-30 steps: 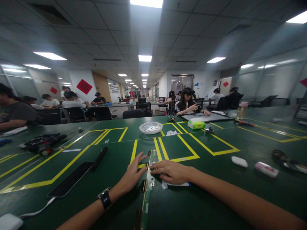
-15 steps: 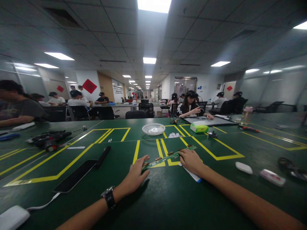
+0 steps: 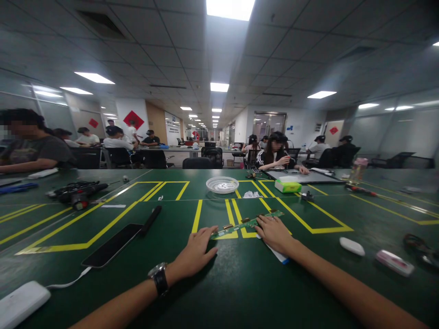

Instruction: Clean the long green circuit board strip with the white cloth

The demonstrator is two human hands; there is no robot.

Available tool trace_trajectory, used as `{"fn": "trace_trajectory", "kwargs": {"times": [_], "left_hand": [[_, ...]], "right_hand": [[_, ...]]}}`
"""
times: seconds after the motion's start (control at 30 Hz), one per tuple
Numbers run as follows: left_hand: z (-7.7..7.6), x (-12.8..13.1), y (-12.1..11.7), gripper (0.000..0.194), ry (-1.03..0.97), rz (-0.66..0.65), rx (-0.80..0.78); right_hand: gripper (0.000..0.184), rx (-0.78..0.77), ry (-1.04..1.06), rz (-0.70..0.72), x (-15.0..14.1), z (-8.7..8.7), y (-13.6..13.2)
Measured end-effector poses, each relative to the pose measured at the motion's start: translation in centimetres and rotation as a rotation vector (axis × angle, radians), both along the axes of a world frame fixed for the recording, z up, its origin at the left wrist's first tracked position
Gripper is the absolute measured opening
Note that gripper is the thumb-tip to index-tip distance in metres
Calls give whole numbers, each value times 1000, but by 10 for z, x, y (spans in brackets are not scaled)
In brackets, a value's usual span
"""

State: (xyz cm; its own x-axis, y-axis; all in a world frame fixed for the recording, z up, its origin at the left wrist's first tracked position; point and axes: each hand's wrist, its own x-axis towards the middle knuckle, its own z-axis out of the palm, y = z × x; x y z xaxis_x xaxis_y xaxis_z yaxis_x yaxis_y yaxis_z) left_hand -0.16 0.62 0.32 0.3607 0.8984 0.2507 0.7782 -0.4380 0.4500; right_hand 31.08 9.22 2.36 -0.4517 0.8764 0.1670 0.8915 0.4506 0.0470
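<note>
A long, narrow green circuit board (image 3: 246,223) with several gold-coloured parts along it lies slanted in front of me, its right end farther away. My right hand (image 3: 276,234) has its fingers bent over the board near that end; its thumb side is partly hidden. At the near left end is my left hand (image 3: 197,251), fingers stretched out by the board's tip and thumb spread away. Whether those fingertips touch the board I cannot tell. Under my right hand a white and blue strip (image 3: 279,256) sticks out.
A white plastic basket (image 3: 222,185) stands beyond the board, near crumpled white scraps (image 3: 253,194) and a green packet (image 3: 288,185). Left are a black phone (image 3: 113,245) on a cable and a power tool (image 3: 80,196). A white case (image 3: 352,246) lies right. A person (image 3: 274,155) sits opposite.
My left hand's thumb has opened away from the board's left end. My right hand stays on the board. The whole view has shifted slightly.
</note>
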Motion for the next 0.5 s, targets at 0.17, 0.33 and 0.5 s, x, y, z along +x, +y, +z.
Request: {"fn": "trace_trajectory", "kwargs": {"times": [0.17,0.33,0.5], "left_hand": [[0,0,-1,55,21,-17,3],[2,0,-3,56,20,-15,-2],[5,3,-4,55,12,-9,23]], "right_hand": [[67,-129,63,-15,6,-9,11],[64,-90,111,-28,8,-11,12],[57,27,91,-21,6,-8,9]]}}
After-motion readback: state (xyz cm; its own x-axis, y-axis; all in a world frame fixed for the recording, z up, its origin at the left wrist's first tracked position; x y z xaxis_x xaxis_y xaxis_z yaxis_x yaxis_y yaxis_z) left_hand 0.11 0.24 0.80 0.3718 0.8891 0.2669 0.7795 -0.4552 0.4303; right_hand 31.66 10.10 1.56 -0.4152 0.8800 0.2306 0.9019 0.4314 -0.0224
